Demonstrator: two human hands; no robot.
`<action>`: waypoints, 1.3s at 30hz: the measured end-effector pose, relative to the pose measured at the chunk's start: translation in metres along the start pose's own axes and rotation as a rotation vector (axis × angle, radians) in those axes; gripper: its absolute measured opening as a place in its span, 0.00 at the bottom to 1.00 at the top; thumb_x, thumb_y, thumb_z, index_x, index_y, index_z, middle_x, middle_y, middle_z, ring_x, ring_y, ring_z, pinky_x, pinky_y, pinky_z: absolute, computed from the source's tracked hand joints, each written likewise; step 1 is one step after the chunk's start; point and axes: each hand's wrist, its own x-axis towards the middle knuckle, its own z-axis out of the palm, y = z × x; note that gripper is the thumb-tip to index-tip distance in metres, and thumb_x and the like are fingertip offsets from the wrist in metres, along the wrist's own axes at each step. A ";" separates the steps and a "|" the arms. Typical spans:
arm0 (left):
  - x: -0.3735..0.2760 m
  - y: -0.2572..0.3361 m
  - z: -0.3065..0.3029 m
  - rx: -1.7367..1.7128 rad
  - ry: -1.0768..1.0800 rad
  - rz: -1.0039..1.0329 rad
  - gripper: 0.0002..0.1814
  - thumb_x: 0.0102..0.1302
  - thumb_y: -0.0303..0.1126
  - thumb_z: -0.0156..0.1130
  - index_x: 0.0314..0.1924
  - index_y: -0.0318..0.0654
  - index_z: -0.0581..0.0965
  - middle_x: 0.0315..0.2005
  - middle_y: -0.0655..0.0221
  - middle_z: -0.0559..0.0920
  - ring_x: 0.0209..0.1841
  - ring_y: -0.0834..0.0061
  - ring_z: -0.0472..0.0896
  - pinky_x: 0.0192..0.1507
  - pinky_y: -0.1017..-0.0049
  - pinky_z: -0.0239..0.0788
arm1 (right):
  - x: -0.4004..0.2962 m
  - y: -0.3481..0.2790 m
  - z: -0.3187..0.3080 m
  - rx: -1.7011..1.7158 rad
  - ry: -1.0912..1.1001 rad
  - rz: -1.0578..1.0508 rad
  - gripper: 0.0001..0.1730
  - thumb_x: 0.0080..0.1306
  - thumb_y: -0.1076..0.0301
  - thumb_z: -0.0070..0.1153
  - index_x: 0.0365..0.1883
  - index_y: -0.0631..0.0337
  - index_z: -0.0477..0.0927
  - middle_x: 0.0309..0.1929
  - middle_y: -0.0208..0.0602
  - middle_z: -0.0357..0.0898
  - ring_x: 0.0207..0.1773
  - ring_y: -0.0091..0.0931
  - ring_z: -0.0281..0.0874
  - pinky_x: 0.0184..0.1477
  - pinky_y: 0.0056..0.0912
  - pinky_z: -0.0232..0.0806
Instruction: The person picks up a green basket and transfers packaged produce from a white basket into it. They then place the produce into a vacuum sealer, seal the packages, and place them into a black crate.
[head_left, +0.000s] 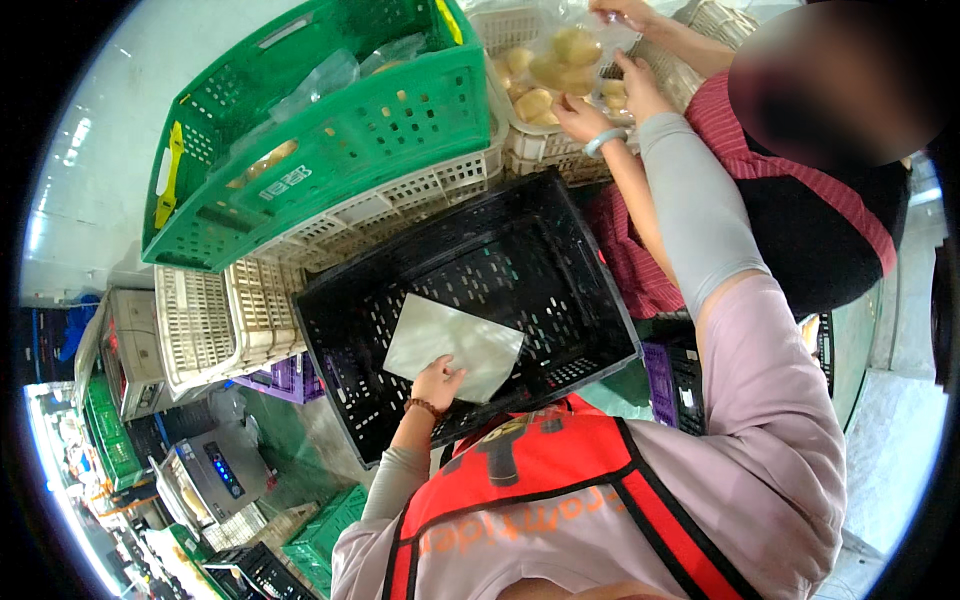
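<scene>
My left hand (436, 386), with a beaded bracelet at the wrist, rests on a flat stack of pale plastic bags (457, 337), its fingers slightly curled. This stack lies inside a black plastic crate (592, 285) in front of me. My right hand (643, 81) reaches far forward, fingers spread beside a clear bag of yellowish, rounded produce (576, 49); whether it grips the bag's edge is unclear. Another person's hand (581, 118), with a pale bangle, is at the bag's lower side. That person's other hand (624, 13) is near its top.
A green plastic crate (375, 135) with bagged produce sits on white crates (360, 217) beyond the black one. More loose produce fills a white crate (532, 142) at the back. The co-worker's red apron (637, 255) is close on the right. Scales (214, 469) stand at lower left.
</scene>
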 end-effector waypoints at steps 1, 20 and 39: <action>-0.007 -0.001 -0.005 -0.033 0.007 -0.025 0.28 0.58 0.47 0.59 0.53 0.35 0.73 0.37 0.57 0.81 0.41 0.58 0.80 0.44 0.66 0.70 | -0.006 -0.006 0.007 0.210 -0.198 0.132 0.34 0.61 0.52 0.57 0.61 0.60 0.65 0.60 0.41 0.66 0.59 0.35 0.63 0.56 0.43 0.59; -0.007 0.233 -0.171 0.352 0.922 1.311 0.30 0.48 0.33 0.67 0.55 0.62 0.74 0.56 0.73 0.73 0.60 0.67 0.69 0.62 0.60 0.55 | -0.273 -0.095 0.021 0.507 -0.834 0.311 0.22 0.69 0.54 0.41 0.50 0.62 0.73 0.42 0.39 0.79 0.40 0.29 0.80 0.38 0.35 0.75; 0.023 0.224 -0.094 -0.854 0.343 0.775 0.03 0.61 0.22 0.60 0.33 0.35 0.73 0.33 0.72 0.76 0.36 0.83 0.73 0.41 0.80 0.67 | -0.311 0.034 -0.008 0.323 -0.516 0.309 0.19 0.68 0.55 0.46 0.42 0.61 0.79 0.42 0.28 0.78 0.41 0.19 0.73 0.46 0.22 0.62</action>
